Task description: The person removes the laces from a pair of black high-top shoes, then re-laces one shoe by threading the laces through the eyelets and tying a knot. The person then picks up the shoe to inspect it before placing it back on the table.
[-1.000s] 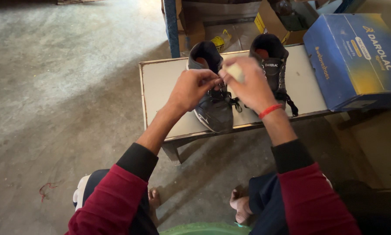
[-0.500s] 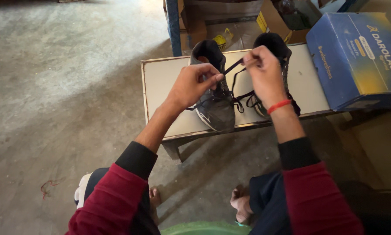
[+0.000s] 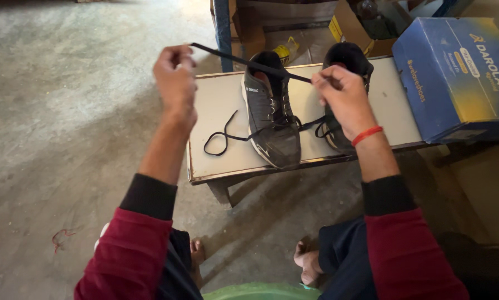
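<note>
The left hand (image 3: 175, 75) is in the upper left part of the frame, and its fingers (image 3: 178, 56) are curled together and pinch one end of a black shoelace (image 3: 249, 64). The right hand (image 3: 345, 97) is to the right of the centre, and its fingers (image 3: 323, 82) are also closed, pinching the same lace at the other side. Between the two hands the lace is stretched almost straight, running from the upper left down to the right, and it passes in the air above the left shoe (image 3: 270, 111). Both forearms rise from the bottom of the frame with dark red sleeves, and the hands are raised over the small table (image 3: 227, 161). The right wrist carries a red band (image 3: 367, 135). The left shoe is dark grey and stands in the middle of the table with its toe toward the bottom of the frame; its own lace (image 3: 223, 139) lies loose in a loop on the table at its left. The second dark shoe (image 3: 347, 61) stands just beside it, partly hidden behind the right hand. A blue shoe box (image 3: 455, 72) lies at the upper right, resting on the right end of the table. The bare feet (image 3: 308, 264) of the person are on the concrete floor (image 3: 66, 139) at the bottom.
</note>
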